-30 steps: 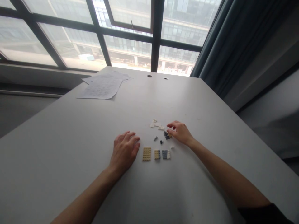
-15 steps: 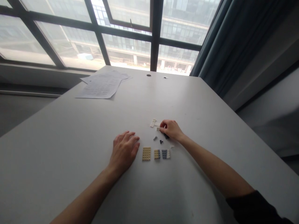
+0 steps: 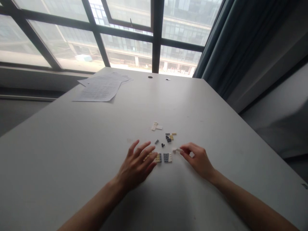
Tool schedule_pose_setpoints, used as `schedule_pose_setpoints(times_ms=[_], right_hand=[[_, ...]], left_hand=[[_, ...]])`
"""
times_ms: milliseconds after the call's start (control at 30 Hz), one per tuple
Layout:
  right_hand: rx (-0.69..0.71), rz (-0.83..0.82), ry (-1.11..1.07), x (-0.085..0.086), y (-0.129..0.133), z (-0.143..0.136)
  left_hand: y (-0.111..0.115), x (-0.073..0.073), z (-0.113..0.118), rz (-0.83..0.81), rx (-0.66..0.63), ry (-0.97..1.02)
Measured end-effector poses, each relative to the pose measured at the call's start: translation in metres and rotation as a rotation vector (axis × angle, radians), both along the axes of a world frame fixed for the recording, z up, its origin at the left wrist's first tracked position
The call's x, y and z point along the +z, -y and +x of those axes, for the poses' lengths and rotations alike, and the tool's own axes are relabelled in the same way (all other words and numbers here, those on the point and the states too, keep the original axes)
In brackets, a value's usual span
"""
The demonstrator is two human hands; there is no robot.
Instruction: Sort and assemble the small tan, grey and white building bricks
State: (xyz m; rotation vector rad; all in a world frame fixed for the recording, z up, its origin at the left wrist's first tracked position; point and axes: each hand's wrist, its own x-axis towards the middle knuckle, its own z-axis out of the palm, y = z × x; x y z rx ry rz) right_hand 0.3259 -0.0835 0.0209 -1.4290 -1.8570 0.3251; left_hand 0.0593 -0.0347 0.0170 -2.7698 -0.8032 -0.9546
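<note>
My right hand (image 3: pixel 198 159) pinches a small white building brick (image 3: pixel 179 149) between thumb and fingertips. Right beside it lies another little white piece (image 3: pixel 174 151), partly merged with it in view. My left hand (image 3: pixel 137 162) has its fingers spread over a tan studded plate (image 3: pixel 146 157), which it mostly hides; whether it touches the plate I cannot tell. To the right of those fingers are a tan-and-grey block (image 3: pixel 159 157) and a grey-and-white block (image 3: pixel 167 157). Behind them sit a small black piece (image 3: pixel 163 145) and a grey piece (image 3: pixel 157 141).
Several black and tan bricks (image 3: pixel 169 138) lie in a cluster beyond my hands, with white flat pieces (image 3: pixel 154 127) farther back. Printed papers (image 3: pixel 98 88) rest at the far left of the white table (image 3: pixel 207 128). Windows and a dark curtain (image 3: pixel 221 61) stand behind.
My right hand has come back and to the right from the far pieces, holding a white brick and uncovering the black and tan cluster. My left hand has shifted right over the tan plate.
</note>
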Motion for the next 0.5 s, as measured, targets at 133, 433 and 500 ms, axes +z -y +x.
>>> schedule_pose_setpoints(times_ms=[133, 433, 500], right_hand=[[0.187, 0.268, 0.121, -0.008, 0.013, 0.003], [-0.11, -0.25, -0.146, -0.003, 0.018, -0.013], [-0.135, -0.352, -0.13, -0.001, 0.018, -0.015]], left_hand=[[0.003, 0.0, 0.0, 0.026, -0.044, 0.0], [0.017, -0.01, 0.012, -0.009, -0.185, -0.175], [0.018, -0.012, 0.015, -0.025, -0.202, -0.238]])
